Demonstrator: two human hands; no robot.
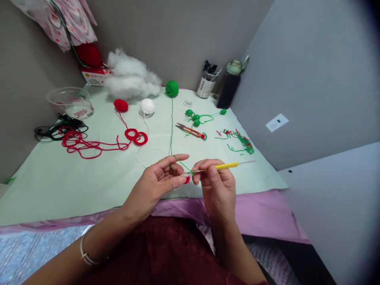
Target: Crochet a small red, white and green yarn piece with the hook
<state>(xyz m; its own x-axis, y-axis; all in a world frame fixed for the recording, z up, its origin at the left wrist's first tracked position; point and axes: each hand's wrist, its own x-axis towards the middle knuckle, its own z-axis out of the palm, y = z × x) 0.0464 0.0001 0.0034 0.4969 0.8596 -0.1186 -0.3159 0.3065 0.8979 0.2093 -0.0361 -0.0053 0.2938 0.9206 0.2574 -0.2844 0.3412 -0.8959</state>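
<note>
In the head view, my left hand (158, 174) is pinching the small red-and-white piece (187, 180) under its thumb tip, forefinger lifted; my right hand (219, 183) is gripping the yellow-handled hook (228, 165), fingers closed. If the green yarn (171, 128) were slackening, loops could be slipping off.

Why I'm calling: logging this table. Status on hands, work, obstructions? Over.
Left hand pinching small red piece. Right hand holding yellow-handled hook, tip at piece. Green yarn running to piece; scissors beyond, not obstructing.
</note>
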